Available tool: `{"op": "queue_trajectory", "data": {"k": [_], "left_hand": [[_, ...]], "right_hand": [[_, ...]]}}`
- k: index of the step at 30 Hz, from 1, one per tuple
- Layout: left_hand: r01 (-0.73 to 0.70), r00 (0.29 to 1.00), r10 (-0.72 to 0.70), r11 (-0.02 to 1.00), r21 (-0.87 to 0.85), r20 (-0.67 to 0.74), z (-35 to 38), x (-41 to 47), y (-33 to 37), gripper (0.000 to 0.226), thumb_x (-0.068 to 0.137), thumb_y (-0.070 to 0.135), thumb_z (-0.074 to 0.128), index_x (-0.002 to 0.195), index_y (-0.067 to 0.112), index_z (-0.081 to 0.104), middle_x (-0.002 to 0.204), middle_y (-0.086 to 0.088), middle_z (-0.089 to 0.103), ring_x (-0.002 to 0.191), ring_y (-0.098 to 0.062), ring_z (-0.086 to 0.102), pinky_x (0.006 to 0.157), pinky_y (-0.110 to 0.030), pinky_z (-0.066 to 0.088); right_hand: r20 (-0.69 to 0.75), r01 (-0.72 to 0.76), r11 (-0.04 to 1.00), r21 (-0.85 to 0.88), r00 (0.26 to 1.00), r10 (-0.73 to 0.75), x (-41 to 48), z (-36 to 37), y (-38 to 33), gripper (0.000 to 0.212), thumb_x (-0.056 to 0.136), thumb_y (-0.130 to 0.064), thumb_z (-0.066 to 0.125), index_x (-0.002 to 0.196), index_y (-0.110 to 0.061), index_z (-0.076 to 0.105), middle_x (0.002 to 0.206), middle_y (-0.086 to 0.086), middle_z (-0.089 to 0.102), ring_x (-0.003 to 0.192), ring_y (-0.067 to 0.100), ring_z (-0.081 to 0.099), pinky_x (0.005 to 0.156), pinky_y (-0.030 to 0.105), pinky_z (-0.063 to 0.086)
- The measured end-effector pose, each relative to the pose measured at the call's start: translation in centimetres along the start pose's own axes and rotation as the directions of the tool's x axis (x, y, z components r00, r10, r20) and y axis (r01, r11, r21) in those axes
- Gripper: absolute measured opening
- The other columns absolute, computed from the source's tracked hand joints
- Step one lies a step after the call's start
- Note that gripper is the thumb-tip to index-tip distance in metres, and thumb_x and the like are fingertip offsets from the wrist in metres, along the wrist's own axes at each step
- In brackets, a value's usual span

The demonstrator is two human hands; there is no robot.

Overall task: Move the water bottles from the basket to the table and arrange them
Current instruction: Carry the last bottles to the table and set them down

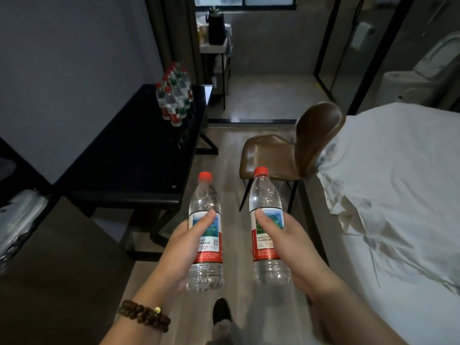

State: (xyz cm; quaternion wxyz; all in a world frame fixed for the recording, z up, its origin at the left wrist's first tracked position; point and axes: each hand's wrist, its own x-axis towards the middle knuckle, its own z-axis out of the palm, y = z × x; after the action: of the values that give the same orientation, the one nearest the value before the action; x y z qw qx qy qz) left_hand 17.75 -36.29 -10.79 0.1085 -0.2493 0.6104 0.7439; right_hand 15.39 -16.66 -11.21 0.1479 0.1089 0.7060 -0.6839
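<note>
My left hand grips a clear water bottle with a red cap and a red and white label, held upright over the floor. My right hand grips a second bottle of the same kind, upright beside the first. Each thumb lies across its bottle's label. Several more bottles with red and green caps stand clustered at the far end of the black table ahead on the left. The basket is not in view.
A brown leather chair stands ahead on the right, against a bed with white sheets. A dark wooden surface lies at my near left. Wooden floor runs between table and chair. My foot shows below.
</note>
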Motion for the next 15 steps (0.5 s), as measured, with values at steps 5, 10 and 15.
{"op": "queue_trajectory", "data": {"k": [5, 10, 15], "left_hand": [[0.035, 0.998, -0.035, 0.999, 0.012, 0.044, 1.2, 12.0, 6.7, 0.058, 0.078, 0.051, 0.082, 0.12, 0.015, 0.065, 0.092, -0.017, 0.077, 0.074, -0.032, 0.075, 0.066, -0.038, 0.059], [-0.008, 0.998, 0.003, 0.997, 0.075, 0.064, 2.1, 21.0, 13.7, 0.048, 0.084, 0.05, 0.077, 0.118, 0.017, 0.065, 0.091, -0.015, 0.078, 0.073, -0.029, 0.076, 0.062, -0.035, 0.06], [-0.012, 1.0, 0.011, 0.996, 0.088, 0.014, 3.0, 29.7, 17.5, 0.046, 0.085, 0.05, 0.074, 0.117, 0.018, 0.066, 0.09, -0.012, 0.079, 0.073, -0.027, 0.077, 0.061, -0.034, 0.059]], "right_hand": [[-0.053, -0.016, 1.0, 0.005, 0.998, 0.017, 10.7, 1.2, -4.6, 0.033, 0.093, -0.044, 0.071, 0.11, -0.015, 0.07, 0.089, 0.008, 0.079, 0.08, 0.024, 0.078, 0.071, 0.037, 0.062], [-0.051, -0.026, 0.999, 0.04, 0.998, 0.028, 19.5, 2.1, -9.0, 0.025, 0.096, -0.04, 0.069, 0.108, -0.018, 0.07, 0.083, 0.002, 0.079, 0.074, 0.017, 0.077, 0.069, 0.034, 0.059], [0.005, -0.058, 0.998, 0.002, 0.998, 0.058, 29.7, 3.2, -11.4, 0.023, 0.095, -0.044, 0.068, 0.105, -0.023, 0.07, 0.087, 0.0, 0.08, 0.08, 0.02, 0.078, 0.084, 0.046, 0.063]]}}
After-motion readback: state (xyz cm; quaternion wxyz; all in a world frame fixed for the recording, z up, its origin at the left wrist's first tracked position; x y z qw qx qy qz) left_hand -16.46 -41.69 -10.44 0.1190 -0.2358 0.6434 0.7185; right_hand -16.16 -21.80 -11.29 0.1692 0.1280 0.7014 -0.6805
